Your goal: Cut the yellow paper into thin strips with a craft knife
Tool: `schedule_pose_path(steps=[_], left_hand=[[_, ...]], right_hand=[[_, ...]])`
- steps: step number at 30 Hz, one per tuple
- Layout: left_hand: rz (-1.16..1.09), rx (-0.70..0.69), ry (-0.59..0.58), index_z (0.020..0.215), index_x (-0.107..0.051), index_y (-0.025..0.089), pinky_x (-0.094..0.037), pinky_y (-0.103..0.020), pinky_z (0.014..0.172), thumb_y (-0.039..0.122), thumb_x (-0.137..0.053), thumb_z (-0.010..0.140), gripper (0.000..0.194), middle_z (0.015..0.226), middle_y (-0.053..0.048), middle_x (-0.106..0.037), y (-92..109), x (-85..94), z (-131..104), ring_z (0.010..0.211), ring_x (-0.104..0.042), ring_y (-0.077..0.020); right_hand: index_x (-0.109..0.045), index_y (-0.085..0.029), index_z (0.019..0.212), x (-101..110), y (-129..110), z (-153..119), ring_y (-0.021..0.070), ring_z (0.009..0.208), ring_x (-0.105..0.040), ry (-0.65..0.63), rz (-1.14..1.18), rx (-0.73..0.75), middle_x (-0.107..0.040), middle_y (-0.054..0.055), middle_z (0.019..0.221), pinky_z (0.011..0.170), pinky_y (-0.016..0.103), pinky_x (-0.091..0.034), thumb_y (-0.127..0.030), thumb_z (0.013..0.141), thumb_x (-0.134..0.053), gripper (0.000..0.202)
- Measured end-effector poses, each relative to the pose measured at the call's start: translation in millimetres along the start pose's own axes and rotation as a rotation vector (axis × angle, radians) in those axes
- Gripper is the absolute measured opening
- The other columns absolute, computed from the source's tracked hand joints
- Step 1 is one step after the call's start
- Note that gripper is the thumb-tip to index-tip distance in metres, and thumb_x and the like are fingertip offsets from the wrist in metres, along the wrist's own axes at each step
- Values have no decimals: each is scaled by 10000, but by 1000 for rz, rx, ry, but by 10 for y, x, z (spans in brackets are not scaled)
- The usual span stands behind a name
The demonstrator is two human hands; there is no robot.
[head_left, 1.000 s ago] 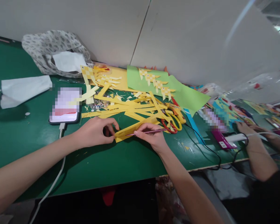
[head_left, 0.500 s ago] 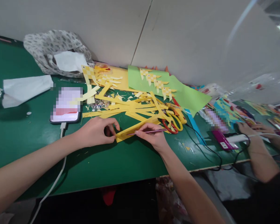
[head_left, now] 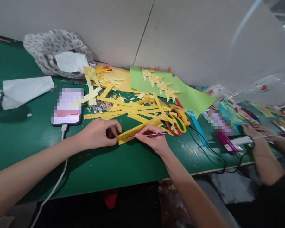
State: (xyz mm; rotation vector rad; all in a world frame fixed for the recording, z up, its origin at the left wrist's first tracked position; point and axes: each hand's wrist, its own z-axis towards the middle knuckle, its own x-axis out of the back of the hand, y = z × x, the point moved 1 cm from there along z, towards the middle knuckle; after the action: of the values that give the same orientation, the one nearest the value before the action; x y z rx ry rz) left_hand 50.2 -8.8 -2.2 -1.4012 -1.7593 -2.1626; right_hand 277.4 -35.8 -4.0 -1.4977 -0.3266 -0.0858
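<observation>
My left hand [head_left: 101, 134] pinches the left end of a folded yellow paper strip [head_left: 143, 127] just above the green table. Between the thumb and fingers of my right hand [head_left: 153, 137] is a thin pinkish pen-like stick [head_left: 147, 135]; its tip lies against the strip near my left fingertips. Behind both hands spreads a heap of cut yellow paper strips [head_left: 133, 109]. Scissors with red and yellow handles [head_left: 180, 124] rest right of the strip, partly under scraps. Several woven yellow-and-white paper fish [head_left: 161, 85] lie on a green paper sheet [head_left: 187, 96].
A phone [head_left: 68, 107] on a white cable lies left of the heap, near a patterned cloth bag [head_left: 54, 52]. To the right are a yellow glue gun [head_left: 184, 117], a blue strip [head_left: 199, 129], a purple box [head_left: 228, 142] and another person's hands [head_left: 254, 134].
My right hand has shifted slightly left along the strip, taking the stick's tip closer to my left fingertips. My left hand keeps its pinch in the same place.
</observation>
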Motion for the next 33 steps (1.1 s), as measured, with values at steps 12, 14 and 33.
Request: schedule_pose_path(steps=[12, 14, 33], left_hand=[[-8, 2, 1, 912, -605, 227, -462, -192, 580, 202, -612, 681, 232, 711, 74, -716, 5, -1, -5, 613, -649, -104], [-4, -3, 2, 908, -603, 226, -464, -191, 578, 210, -613, 686, 223, 708, 71, -716, 0, -1, -7, 611, -649, -105], [-2, 27, -22, 895, -607, 232, -478, -207, 607, 229, -609, 678, 217, 763, 56, -737, -4, 8, 4, 654, -664, -124]], right_hand=[[-657, -197, 600, 0, -12, -13, 107, 453, -476, -10, -23, 20, -623, -7, 541, 434, 245, -346, -344, 651, -788, 203], [-650, -197, 597, 22, -1, -11, 105, 448, -476, -6, -12, 21, -623, -9, 544, 433, 246, -349, -343, 649, -791, 210], [-669, -211, 637, 548, 263, 48, 140, 530, -535, 130, -36, 92, -633, -9, 594, 506, 283, -425, -333, 671, -793, 178]])
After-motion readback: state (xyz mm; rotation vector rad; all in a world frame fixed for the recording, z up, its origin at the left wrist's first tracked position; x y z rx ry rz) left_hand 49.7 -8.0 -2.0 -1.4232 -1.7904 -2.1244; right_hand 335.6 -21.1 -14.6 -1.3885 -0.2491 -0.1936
